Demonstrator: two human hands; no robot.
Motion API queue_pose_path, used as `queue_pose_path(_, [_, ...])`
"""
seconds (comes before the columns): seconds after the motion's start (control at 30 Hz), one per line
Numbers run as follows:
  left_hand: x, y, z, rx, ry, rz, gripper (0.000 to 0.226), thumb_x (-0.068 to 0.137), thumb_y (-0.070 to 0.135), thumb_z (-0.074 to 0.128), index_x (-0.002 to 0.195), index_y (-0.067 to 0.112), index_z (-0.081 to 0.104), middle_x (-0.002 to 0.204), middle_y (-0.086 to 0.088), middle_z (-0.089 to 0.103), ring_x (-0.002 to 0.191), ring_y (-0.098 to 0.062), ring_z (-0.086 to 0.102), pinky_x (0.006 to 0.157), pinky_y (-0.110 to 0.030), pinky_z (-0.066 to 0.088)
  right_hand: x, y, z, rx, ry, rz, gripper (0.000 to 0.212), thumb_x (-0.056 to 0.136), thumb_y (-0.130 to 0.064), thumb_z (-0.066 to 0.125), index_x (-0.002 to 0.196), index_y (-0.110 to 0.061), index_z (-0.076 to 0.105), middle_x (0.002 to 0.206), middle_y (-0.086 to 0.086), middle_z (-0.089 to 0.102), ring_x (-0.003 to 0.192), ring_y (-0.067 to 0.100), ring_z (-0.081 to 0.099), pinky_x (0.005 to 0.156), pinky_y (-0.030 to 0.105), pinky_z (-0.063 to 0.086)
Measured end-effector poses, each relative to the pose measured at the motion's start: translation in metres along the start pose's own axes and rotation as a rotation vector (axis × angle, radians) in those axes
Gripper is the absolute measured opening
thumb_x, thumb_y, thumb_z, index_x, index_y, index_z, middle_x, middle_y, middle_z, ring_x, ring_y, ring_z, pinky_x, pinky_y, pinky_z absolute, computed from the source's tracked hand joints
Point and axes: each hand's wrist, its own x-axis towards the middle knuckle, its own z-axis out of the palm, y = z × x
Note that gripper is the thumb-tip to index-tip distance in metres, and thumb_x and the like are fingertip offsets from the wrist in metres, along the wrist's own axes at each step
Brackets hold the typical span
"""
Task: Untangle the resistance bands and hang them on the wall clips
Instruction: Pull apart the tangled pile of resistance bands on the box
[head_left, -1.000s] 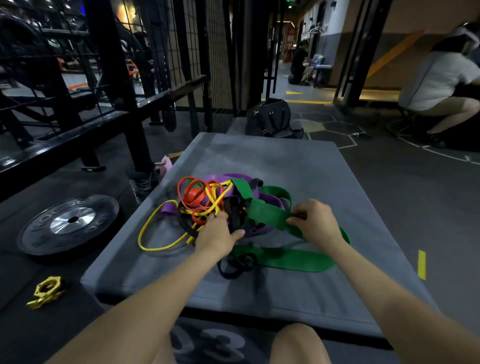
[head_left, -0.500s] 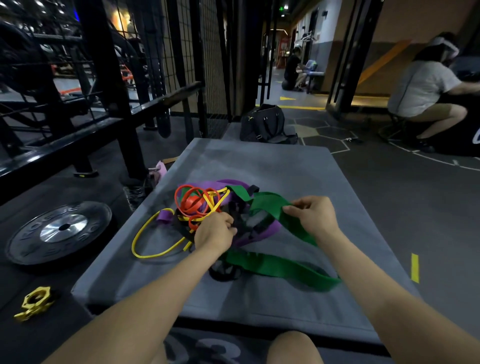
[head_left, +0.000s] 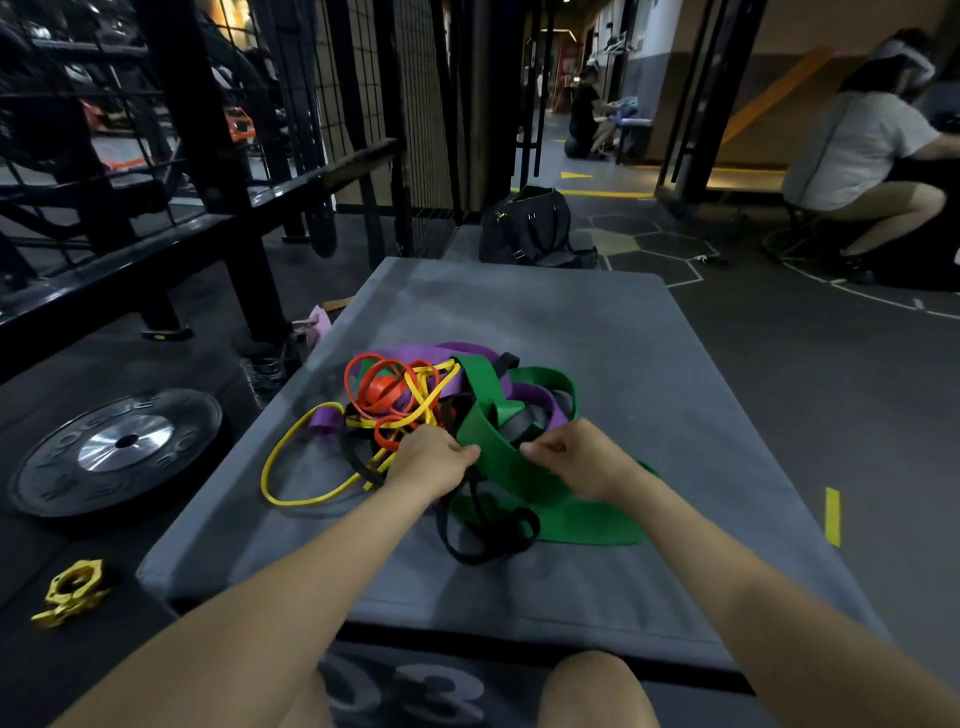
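We work tangled bands at frame centre on grey mat (head_left: 649, 364). Left hand (head_left: 431, 460) and right hand (head_left: 582, 457) both pinched closed on green band (head_left: 511, 465), presumably spreading loop to free it from pile. Clips not seen.

grey mat (head_left: 597, 332) | on it: tangled resistance bands (head_left: 447, 410) | on floor (head_left: 831, 374): possibly rubber

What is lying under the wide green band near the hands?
Under the green band a black band loops out, and the grey mat shows around it. How they cross beneath is covered.
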Motion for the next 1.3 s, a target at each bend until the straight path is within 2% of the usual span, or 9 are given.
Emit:
queue_pose_path(0.1, [0.001, 0.0, -0.01, 0.09, 0.122, 0.02, 0.028, 0.088, 0.04, 0.058, 0.083, 0.017, 0.071, 0.091, -0.006, 0.068, 0.09, -0.028, 0.063, 0.074, -0.03, 0.046, 0.022, 0.008, -0.004, 0.204, 0.039, 0.149, 0.03, 0.09, -0.02, 0.061, 0.064, -0.004, 0.063, 0.067, 0.012, 0.066, 0.065, 0.023, 0.065, 0.074, 0.037, 0.057])
queue_pose_path(0.2, [0.01, 0.0, -0.02, 0.045, 0.172, 0.186, 0.014, 0.087, 0.03, 0.062, 0.086, 0.017, 0.067, 0.089, -0.002, 0.067, 0.091, -0.024, 0.063, 0.08, -0.034, 0.051, 0.044, 0.007, 0.004, 0.28, 0.077, 0.272, 0.033, 0.086, -0.022, 0.066, 0.058, -0.006, 0.06, 0.054, 0.01, 0.065, 0.056, 0.022, 0.068, 0.062, 0.034, 0.059])
queue_pose_path(0.3, [0.028, 0.008, -0.016, -0.013, 0.118, 0.296, 0.013, 0.085, 0.018, 0.064, 0.097, 0.012, 0.065, 0.094, -0.002, 0.06, 0.09, -0.022, 0.062, 0.085, -0.034, 0.051, 0.055, -0.003, 0.013, 0.427, 0.093, 0.396, 0.029, 0.085, -0.017, 0.068, 0.065, -0.003, 0.051, 0.049, 0.011, 0.06, 0.031, 0.012, 0.056, 0.037, 0.022, 0.049])
queue_pose_path(0.57, [0.067, 0.037, 0.009, 0.197, -0.147, 0.353, 0.052, 0.08, 0.009, 0.063, 0.13, 0.018, 0.052, 0.135, -0.005, 0.046, 0.125, -0.023, 0.043, 0.108, -0.034, 0.034, 0.073, 0.0, 0.023, 0.486, 0.171, 0.44, 0.028, 0.077, -0.014, 0.073, 0.059, -0.008, 0.052, 0.049, 0.006, 0.055, 0.024, 0.007, 0.044, 0.036, 0.021, 0.042])
queue_pose_path(0.73, [0.073, 0.04, -0.007, 0.245, -0.179, 0.32, 0.063, 0.079, -0.01, 0.043, 0.13, 0.026, 0.053, 0.133, -0.005, 0.055, 0.117, -0.025, 0.055, 0.096, -0.031, 0.046, 0.077, -0.004, -0.015, 0.739, 0.221, 0.275, 0.033, 0.085, -0.002, 0.065, 0.058, -0.006, 0.045, 0.034, 0.001, 0.042, 0.022, 0.003, 0.035, 0.028, 0.011, 0.025])
queue_pose_path(0.9, [0.073, 0.029, -0.033, 0.286, -0.083, 0.341, 0.07, 0.073, -0.019, 0.038, 0.119, 0.028, 0.063, 0.123, 0.0, 0.064, 0.111, -0.02, 0.06, 0.094, -0.035, 0.05, 0.08, -0.012, -0.049, 0.998, 0.244, 0.24, 0.027, 0.09, -0.004, 0.055, 0.064, -0.007, 0.047, 0.057, 0.007, 0.038, 0.03, 0.008, 0.034, 0.042, 0.022, 0.029])
queue_pose_path(1.0, [0.067, 0.026, -0.049, 0.33, 0.015, 0.356, 0.071, 0.075, -0.019, 0.039, 0.12, 0.031, 0.063, 0.128, -0.001, 0.061, 0.115, -0.022, 0.059, 0.094, -0.035, 0.05, 0.076, -0.018, -0.063, 1.065, 0.22, 0.245, 0.019, 0.087, -0.004, 0.059, 0.07, -0.009, 0.053, 0.062, 0.005, 0.044, 0.052, 0.014, 0.04, 0.055, 0.028, 0.039])
queue_pose_path(1.2, [0.061, 0.017, -0.076, 0.444, 0.141, 0.345, 0.066, 0.082, -0.012, 0.04, 0.122, 0.036, 0.06, 0.135, -0.005, 0.055, 0.117, -0.029, 0.056, 0.094, -0.037, 0.048, 0.078, -0.016, -0.092, 0.929, 0.325, 0.168, 0.025, 0.088, 0.011, 0.051, 0.07, -0.007, 0.053, 0.072, 0.007, 0.05, 0.068, 0.018, 0.048, 0.069, 0.034, 0.043])
queue_pose_path(1.3, [0.058, 0.01, -0.072, 0.418, 0.128, 0.332, 0.063, 0.083, -0.012, 0.042, 0.124, 0.033, 0.059, 0.135, -0.004, 0.055, 0.121, -0.026, 0.054, 0.097, -0.035, 0.046, 0.079, 0.0, -0.089, 0.667, 0.408, 0.131, 0.016, 0.086, 0.009, 0.056, 0.076, -0.004, 0.057, 0.071, 0.007, 0.053, 0.075, 0.024, 0.053, 0.071, 0.034, 0.044])
